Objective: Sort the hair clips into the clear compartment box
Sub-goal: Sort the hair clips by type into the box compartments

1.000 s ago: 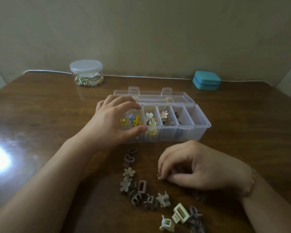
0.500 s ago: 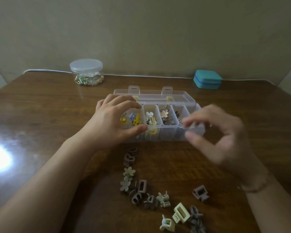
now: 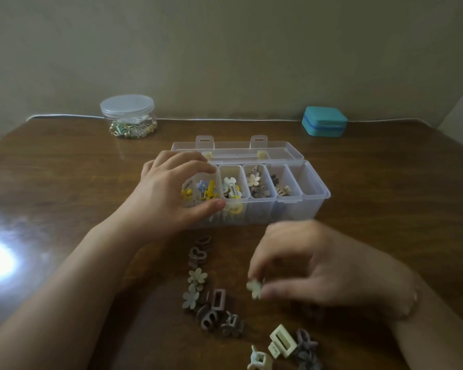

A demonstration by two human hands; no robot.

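1. Left hand (image 3: 169, 194) curled round left end of clear compartment box (image 3: 314, 189)
2. Right hand (image 3: 324, 265) pinching cream flower clip (image 3: 255, 288), just in front of box
3. Loose hair clips (image 3: 211, 303) scattered nearer, before box

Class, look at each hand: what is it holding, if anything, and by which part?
The right hand pinches a cream flower clip by its edge. The left hand grips the clear compartment box at its left end.
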